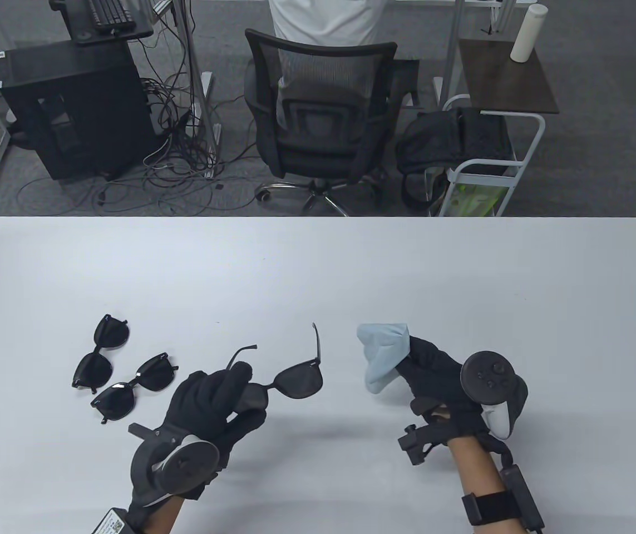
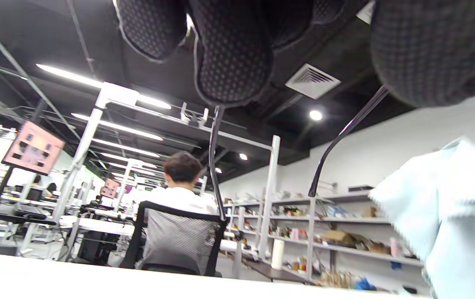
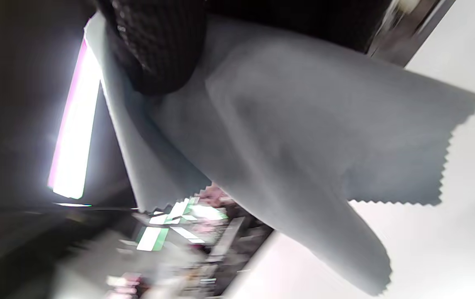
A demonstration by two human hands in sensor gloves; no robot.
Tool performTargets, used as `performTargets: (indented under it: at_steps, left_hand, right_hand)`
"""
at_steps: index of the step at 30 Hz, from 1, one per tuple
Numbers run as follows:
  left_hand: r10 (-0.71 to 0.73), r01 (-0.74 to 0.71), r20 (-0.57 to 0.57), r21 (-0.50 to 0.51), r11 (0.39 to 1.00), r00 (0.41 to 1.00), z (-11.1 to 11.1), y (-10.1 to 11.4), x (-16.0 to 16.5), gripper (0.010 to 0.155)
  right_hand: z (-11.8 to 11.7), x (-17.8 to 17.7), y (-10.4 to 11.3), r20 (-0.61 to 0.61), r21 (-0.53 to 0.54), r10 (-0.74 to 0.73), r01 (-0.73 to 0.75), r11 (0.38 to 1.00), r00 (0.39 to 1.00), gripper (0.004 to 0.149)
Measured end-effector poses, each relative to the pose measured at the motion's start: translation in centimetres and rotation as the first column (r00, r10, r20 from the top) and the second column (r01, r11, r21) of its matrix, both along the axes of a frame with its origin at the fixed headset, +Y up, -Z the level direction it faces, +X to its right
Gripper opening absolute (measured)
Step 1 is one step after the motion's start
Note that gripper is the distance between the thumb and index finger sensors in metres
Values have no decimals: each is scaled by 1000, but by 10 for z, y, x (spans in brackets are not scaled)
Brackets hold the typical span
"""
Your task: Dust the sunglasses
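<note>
**Open sunglasses in the left hand, pale cloth in the right**

Low in the frame, left of centre, the left hand [image 1: 212,403] in a black knit glove holds a pair of sunglasses [image 1: 290,375] above the white tabletop [image 1: 318,261]. Its grip is clenched on one dark lens, fingers over the front and thumb beneath. The other lens, rounded-square and glossy, sticks out to the right, and both thin temples are unfolded and point toward the top of the frame. In the left wrist view the dotted, rubbery glove fingertips [image 2: 233,58] hang from the top edge with the two slim curved temples below them.

Lower right, the right hand [image 1: 440,378] grasps a soft, matte, pale blue cloth [image 1: 383,353], bunched over its fingers; its edges are cut in a zigzag. The cloth is apart from the held sunglasses.

At lower left two more black pairs [image 1: 120,370], folded, lie flat, close together.
</note>
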State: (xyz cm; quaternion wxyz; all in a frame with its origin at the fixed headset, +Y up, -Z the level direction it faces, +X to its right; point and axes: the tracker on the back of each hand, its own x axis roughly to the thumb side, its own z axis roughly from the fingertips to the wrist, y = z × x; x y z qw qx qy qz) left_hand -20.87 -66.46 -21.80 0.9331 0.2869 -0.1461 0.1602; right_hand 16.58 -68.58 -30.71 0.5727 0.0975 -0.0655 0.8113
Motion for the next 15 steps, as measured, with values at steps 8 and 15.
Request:
performTargets:
  at_steps: [8, 15]
  left_hand:
    - [192, -192, -3, 36, 981, 981, 7, 17, -24, 91]
    - [155, -158, 64, 47, 986, 986, 16, 22, -12, 92]
  right_hand:
    - [15, -95, -21, -343, -474, -859, 720, 507, 379, 43]
    - [28, -117, -59, -350, -626, -889, 632, 456, 295, 60]
